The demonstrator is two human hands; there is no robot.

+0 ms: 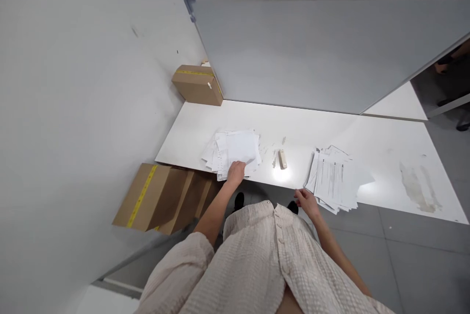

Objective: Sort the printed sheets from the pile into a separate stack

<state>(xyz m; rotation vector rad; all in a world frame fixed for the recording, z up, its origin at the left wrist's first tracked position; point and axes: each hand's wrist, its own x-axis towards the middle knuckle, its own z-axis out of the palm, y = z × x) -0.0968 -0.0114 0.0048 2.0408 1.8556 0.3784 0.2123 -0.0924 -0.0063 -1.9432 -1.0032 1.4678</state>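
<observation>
My left hand [236, 173] is closed on the near edge of the top sheet of paper [241, 146], and the sheet's corner is bent up beside the fingers. This sheet lies on a loose, uneven pile of white papers [221, 157]. My right hand [306, 201] is at the table's front edge, just left of a second pile of printed papers [332, 179]. Its fingers are curled together; anything between them is too small to make out. A small beige oblong tool [282, 159], its kind unclear, lies between the two piles.
The white table [312, 128] backs onto a grey partition [293, 49]. A taped cardboard box [198, 86] stands at its far left corner. Open cardboard boxes [147, 196] are below on the left, by the wall. Small grey specks and a smudge [418, 186] mark the tabletop.
</observation>
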